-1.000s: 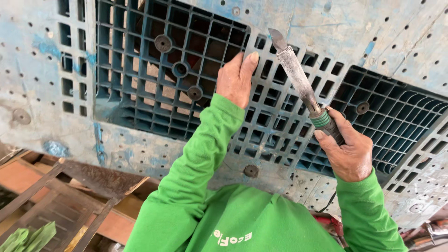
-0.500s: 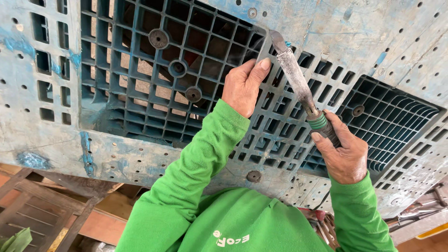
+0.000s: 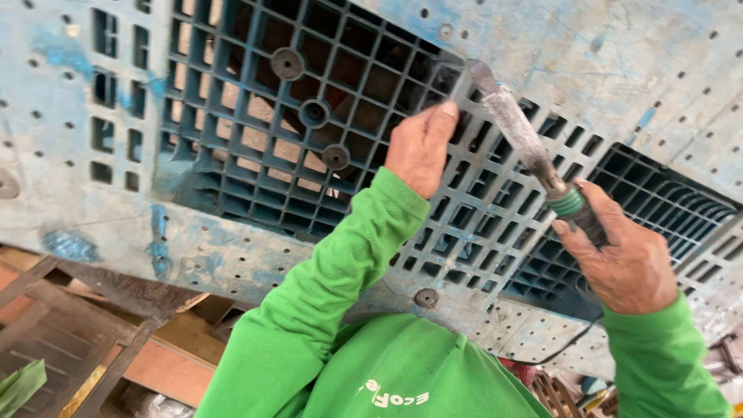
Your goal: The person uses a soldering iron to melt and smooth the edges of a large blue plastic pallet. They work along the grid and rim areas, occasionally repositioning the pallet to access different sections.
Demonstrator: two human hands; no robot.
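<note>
The left hand point(image 3: 422, 147) is reaching up, fingers pressing on the blue plastic pallet point(image 3: 232, 139) grid. The right hand point(image 3: 619, 259) is gripping tight the dark handle of a grimy metal tool point(image 3: 515, 128), angled up-left, its tip touching the grid beside the left fingertips.

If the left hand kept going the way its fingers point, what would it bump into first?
The left hand points up toward the blue plastic pallet. Its fingertips already look to be at the grid ribs beside the tool's metal blade, so it would meet the grid first, though depth is hard to judge.
</note>
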